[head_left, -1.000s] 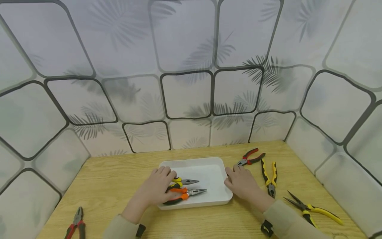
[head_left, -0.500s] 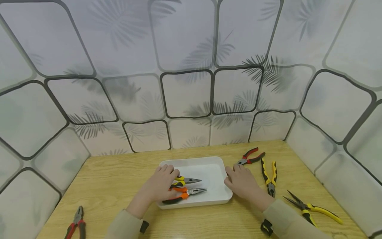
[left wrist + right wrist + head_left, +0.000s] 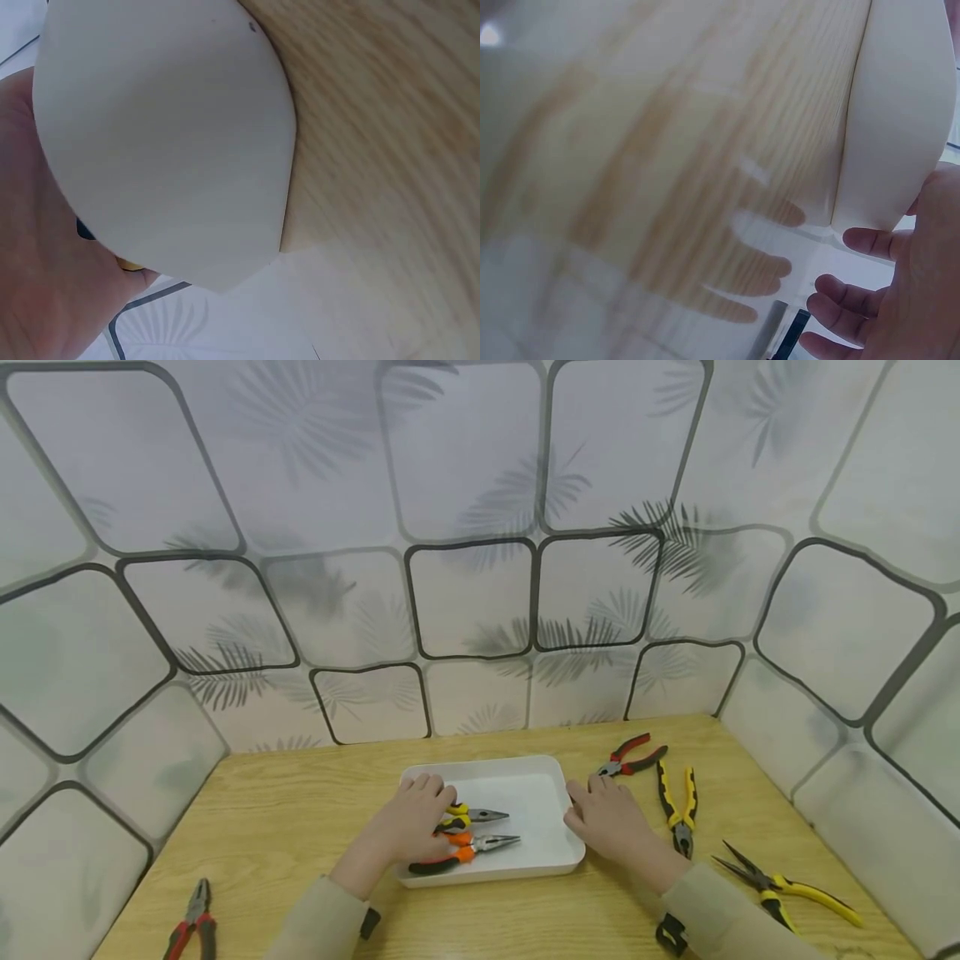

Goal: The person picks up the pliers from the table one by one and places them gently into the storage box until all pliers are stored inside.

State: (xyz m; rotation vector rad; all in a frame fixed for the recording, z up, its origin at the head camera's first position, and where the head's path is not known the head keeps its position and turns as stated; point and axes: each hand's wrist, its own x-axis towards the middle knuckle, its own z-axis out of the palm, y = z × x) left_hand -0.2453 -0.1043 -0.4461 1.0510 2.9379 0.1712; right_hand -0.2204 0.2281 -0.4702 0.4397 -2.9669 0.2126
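A white tray (image 3: 517, 763) stands mid-table in the head view. Inside it, my left hand (image 3: 408, 822) grips the handles of yellow-and-black long-nose pliers (image 3: 483, 816), whose jaws point right. Just in front lie orange-and-black long-nose pliers (image 3: 461, 856), their jaws also to the right and partly under my thumb. At the tray's right end my right hand (image 3: 611, 820) holds the rim with bent fingers. The left wrist view is mostly tray wall (image 3: 165, 150), which hides my left fingers. In the right wrist view, fingers (image 3: 870, 241) reach the tray's corner.
To the right lie red-and-black pliers (image 3: 618, 766), yellow-and-black pliers (image 3: 681, 822) and yellow-handled long-nose pliers (image 3: 772, 883). Another red-handled pair of pliers (image 3: 197, 914) is at the front left. Patterned walls (image 3: 480, 693) enclose the wooden table (image 3: 300, 810) behind and at both sides.
My left hand has shifted slightly right within the tray, and the yellow-and-black long-nose pliers moved right with it. The right hand and the tray stay in place.
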